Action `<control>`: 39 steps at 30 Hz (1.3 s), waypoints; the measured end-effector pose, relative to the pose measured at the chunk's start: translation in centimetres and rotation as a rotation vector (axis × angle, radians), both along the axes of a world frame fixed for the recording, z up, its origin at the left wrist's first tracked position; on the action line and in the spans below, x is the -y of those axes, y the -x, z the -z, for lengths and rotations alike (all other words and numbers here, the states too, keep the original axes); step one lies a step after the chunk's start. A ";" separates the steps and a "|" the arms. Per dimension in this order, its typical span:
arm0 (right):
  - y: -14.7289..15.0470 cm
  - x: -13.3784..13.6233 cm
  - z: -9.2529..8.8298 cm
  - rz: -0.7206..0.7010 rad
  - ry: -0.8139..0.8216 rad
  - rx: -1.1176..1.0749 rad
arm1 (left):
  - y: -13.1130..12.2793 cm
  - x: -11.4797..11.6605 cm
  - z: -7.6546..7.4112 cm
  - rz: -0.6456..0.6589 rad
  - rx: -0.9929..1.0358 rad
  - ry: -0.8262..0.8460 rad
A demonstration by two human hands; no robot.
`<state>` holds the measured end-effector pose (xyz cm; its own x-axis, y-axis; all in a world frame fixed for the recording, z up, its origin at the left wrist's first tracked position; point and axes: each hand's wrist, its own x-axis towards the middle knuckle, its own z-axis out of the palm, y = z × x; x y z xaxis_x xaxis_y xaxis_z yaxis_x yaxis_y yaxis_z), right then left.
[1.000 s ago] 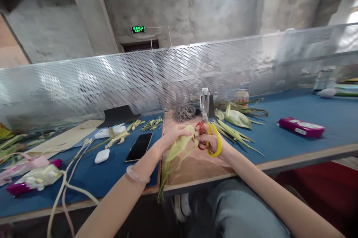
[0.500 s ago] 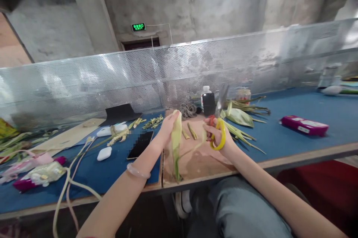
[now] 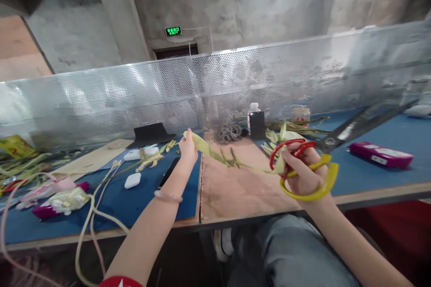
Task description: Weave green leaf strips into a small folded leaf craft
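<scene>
A long pale-green strip of corn husk [image 3: 215, 156] stretches between my two hands, slightly twisted and sagging toward the right. My left hand [image 3: 188, 148] pinches its upper end above the seam of the table. In my right hand [image 3: 305, 174] are the other end of the husk, held by thumb and fingers, and a pair of scissors [image 3: 327, 143] with red and yellow handles. The scissor blades point up and to the right, away from the husk. Beneath the strip, short cut pieces of husk [image 3: 235, 157] lie on the brown board [image 3: 242, 192].
A coil of grey cord [image 3: 230, 133], a white-capped bottle [image 3: 254, 108] and a black phone-like slab [image 3: 257, 125] stand behind the board. Husks [image 3: 284, 133] lie at right, near a magenta packet [image 3: 380, 154]. At left are a white case [image 3: 132, 180] and trailing cables [image 3: 84, 222].
My hands have moved apart, the left one leftward and the right one rightward with the scissors. The husk has swung from hanging upright to stretched across. The scissor blades now tilt to the right.
</scene>
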<state>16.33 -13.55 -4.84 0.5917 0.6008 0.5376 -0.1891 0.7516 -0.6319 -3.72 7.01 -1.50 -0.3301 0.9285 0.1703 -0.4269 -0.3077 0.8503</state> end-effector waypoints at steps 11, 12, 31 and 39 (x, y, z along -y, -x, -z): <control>-1.0 5.4 -2.3 0.106 -0.135 -0.022 | 3.3 -2.5 0.6 -0.060 -0.075 0.259; -1.0 5.5 -2.6 0.140 -0.131 -0.040 | 3.3 -2.7 0.7 -0.041 -0.112 0.285; -2.9 -0.6 -2.8 -0.156 -0.021 0.070 | -3.3 8.5 -0.7 1.128 -1.060 -0.274; -3.3 -2.6 -2.2 -0.252 0.006 0.067 | -5.5 12.7 0.0 1.615 -0.692 -0.263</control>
